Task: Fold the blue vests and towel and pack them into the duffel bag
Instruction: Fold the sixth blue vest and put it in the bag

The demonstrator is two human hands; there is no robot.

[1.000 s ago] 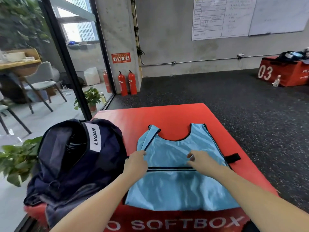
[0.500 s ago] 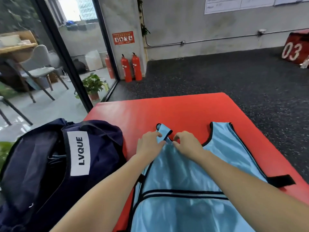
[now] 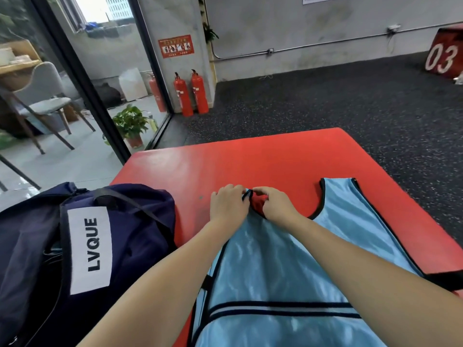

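Observation:
A light blue vest (image 3: 288,266) with black trim lies flat on the red soft box (image 3: 250,161), neck end away from me. My left hand (image 3: 229,205) and my right hand (image 3: 274,205) meet at its left shoulder strap and pinch the strap's tip between fingers and thumbs. The navy duffel bag (image 3: 82,246) with a white LVQUE label sits open at the left, touching the box's left side. No towel shows in this view.
Dark rubber floor (image 3: 350,103) surrounds the box. Two red fire extinguishers (image 3: 191,93) stand by the pillar. A glass partition, a potted plant (image 3: 130,123) and chairs are at the left. A red box marked 03 (image 3: 443,56) sits far right.
Both hands moved from the vest's middle up to the left shoulder strap and took hold of it. The view tilted down and closer.

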